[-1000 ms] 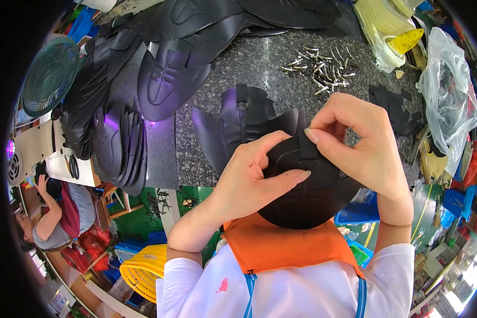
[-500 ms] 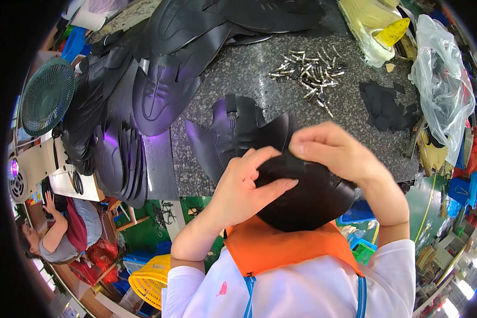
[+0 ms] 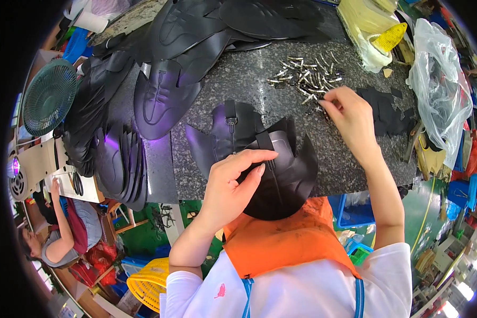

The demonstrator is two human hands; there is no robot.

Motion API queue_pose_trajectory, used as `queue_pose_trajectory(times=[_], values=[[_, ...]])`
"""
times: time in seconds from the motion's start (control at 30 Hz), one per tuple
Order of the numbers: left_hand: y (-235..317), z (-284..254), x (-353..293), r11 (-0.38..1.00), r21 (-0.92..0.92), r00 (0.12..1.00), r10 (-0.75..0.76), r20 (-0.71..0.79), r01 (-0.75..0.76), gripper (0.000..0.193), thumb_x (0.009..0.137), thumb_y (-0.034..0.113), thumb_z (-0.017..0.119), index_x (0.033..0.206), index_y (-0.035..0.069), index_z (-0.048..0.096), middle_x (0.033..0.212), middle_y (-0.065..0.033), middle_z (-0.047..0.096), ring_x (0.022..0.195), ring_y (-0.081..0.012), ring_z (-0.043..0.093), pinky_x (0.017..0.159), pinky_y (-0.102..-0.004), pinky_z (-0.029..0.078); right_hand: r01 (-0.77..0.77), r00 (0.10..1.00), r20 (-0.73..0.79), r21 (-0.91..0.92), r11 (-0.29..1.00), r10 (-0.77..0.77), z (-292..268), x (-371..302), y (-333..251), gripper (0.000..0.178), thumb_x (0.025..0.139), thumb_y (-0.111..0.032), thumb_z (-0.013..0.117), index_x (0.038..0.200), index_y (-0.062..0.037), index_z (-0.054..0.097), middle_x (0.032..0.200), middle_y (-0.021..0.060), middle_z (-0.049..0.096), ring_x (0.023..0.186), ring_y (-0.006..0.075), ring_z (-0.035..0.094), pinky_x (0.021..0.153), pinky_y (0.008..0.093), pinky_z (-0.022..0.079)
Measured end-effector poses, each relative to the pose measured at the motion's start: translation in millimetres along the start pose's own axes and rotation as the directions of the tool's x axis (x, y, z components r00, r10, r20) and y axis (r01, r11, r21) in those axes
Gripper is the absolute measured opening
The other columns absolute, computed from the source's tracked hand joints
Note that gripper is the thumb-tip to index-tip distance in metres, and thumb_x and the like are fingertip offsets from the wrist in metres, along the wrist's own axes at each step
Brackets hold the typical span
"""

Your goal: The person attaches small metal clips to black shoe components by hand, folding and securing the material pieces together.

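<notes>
My left hand [image 3: 222, 185] holds a black shoe upper [image 3: 281, 191] at the table's near edge, thumb and forefinger closed on it near a short black strap [image 3: 264, 141]. Behind it, partly covered, another black upper [image 3: 199, 143] lies on the table; its strap carries a small metal buckle [image 3: 231, 121]. Over to the right, my right hand [image 3: 352, 122] is at the near edge of a pile of small silver-and-black metal pieces [image 3: 302, 71]. Its thumb and forefinger are pinched together; whatever they grip is too small to make out.
Stacked black uppers [image 3: 164, 100] cover the speckled stone table's [image 3: 238, 69] far left. Black scraps [image 3: 384, 111] and a clear plastic bag [image 3: 440, 79] lie right, a yellow bag [image 3: 363, 32] at the back. A green fan [image 3: 50, 98] and another person [image 3: 58, 246] are left.
My right hand has left the held upper and moved right and away to the metal pieces. The upper has turned in my left hand, so its strap and front now show.
</notes>
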State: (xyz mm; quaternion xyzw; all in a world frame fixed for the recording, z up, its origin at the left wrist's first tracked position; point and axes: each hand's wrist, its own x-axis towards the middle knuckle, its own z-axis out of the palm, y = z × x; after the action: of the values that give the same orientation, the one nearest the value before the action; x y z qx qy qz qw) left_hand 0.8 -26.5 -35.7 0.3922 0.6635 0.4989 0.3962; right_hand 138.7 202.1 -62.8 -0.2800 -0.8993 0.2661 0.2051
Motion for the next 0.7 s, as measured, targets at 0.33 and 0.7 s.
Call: queue_pose_trajectory(times=[0.33, 0.7], values=[[13, 8, 1, 0.845, 0.446, 0.951, 0.306, 0.046, -0.293, 0.008, 0.076, 0.013, 0.07, 0.078, 0.012, 0.063, 0.058, -0.0008, 0.05, 0.051, -0.0184, 0.049, 0.056, -0.0315, 0.034, -0.344, 0.915, 0.4, 0.695, 0.631, 0.058, -5, -49, -80, 0.011, 0.078, -0.002, 0.068, 0.088, -0.0007, 0.064, 0.082, 0.0021, 0.06, 0.073, 0.0113, 0.06, 0.063, 0.0241, 0.048], [15, 7, -1, 0.812, 0.424, 0.904, 0.425, 0.043, -0.402, 0.037, 0.073, 0.011, 0.073, 0.108, 0.013, 0.063, 0.083, 0.0022, 0.068, 0.062, -0.0115, 0.06, 0.056, -0.0279, 0.036, -0.679, 0.724, 0.682, 0.676, 0.287, 0.106, -4, -47, -79, 0.007, 0.082, -0.006, 0.069, 0.081, -0.0005, 0.064, 0.073, -0.0021, 0.061, 0.065, 0.0014, 0.054, 0.055, 0.0157, 0.041]])
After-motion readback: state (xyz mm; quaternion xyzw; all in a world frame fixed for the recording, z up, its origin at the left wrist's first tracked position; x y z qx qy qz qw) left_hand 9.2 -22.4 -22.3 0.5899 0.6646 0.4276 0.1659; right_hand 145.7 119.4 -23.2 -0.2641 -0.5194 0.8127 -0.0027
